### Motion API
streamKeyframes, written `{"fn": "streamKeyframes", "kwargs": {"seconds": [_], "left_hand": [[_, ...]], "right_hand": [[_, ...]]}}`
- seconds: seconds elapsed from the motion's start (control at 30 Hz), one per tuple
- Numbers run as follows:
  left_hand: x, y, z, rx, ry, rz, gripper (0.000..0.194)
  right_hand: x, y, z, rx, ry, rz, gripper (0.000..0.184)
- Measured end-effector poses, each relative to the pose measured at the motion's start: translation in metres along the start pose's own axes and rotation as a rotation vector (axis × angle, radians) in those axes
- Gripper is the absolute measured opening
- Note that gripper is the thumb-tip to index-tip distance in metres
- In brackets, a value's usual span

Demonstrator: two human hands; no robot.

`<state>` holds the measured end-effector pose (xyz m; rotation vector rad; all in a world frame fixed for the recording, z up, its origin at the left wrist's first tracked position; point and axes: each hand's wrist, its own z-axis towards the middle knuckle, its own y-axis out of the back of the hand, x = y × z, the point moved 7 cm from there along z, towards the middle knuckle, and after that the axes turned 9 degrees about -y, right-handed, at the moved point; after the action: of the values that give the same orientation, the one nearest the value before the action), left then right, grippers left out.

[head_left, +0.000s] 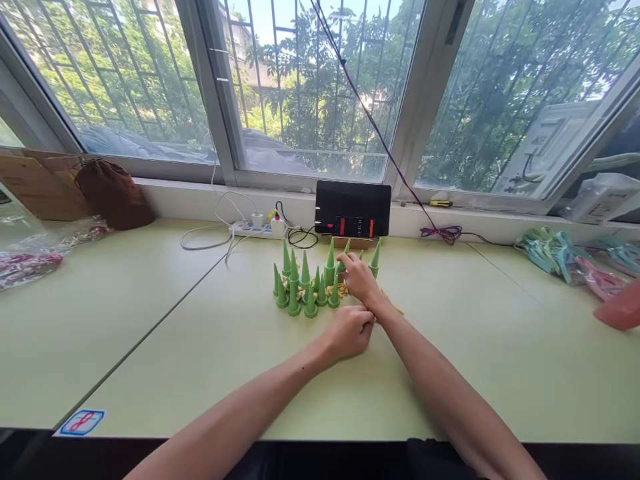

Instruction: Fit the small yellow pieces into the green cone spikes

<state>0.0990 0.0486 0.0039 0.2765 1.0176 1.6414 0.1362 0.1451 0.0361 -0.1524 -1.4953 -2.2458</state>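
I have both hands over the surface, with the pale green surface (480, 387) extending to either side.

Right hand (360, 277): reached forward to the rear right part of the cones (294, 303). The grip is partly curled, thumb and fingers bent close to the tall cones. I cannot tell whether it has hold of one; the fingers cover the spot.

Left hand (350, 331): lower, in front of the right wrist and just right of the front cones. The grip is curled inward with the knuckles uppermost. Its inside is hidden — I cannot tell how tightly it is closed or whether it holds anything.

The green cones stand upright in a close group at mid-surface, points up, the taller ones mostly toward the back. Yellow pieces (343, 290) lie among them; a few more show beyond the right forearm.

Behind the group, a black tablet (353, 200) leans near the window ledge. A power strip (259, 232) with plugs is to its left — a bundled cable (445, 233) to its right. A brown bag (115, 197) sits at the far left.
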Motion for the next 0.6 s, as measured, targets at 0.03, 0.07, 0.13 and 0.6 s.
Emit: {"fn": "streamKeyframes", "kwargs": {"seconds": [0.03,0.07,0.13,0.6], "left_hand": [[0.000,0.000,0.000,-0.001,-0.003,-0.001,0.021],[-0.001,0.001,0.001,-0.002,-0.007,-0.001,0.020],[-0.002,0.001,0.001,-0.008,-0.019,0.003,0.020],[-0.002,0.002,0.001,0.045,0.040,0.042,0.024]], "right_hand": [[0.001,0.001,0.000,-0.002,0.002,0.002,0.030],[0.001,0.002,0.001,-0.005,0.006,0.006,0.029],[0.003,0.006,0.001,-0.015,0.015,0.016,0.030],[0.024,0.073,0.005,-0.187,0.073,0.171,0.027]]}}
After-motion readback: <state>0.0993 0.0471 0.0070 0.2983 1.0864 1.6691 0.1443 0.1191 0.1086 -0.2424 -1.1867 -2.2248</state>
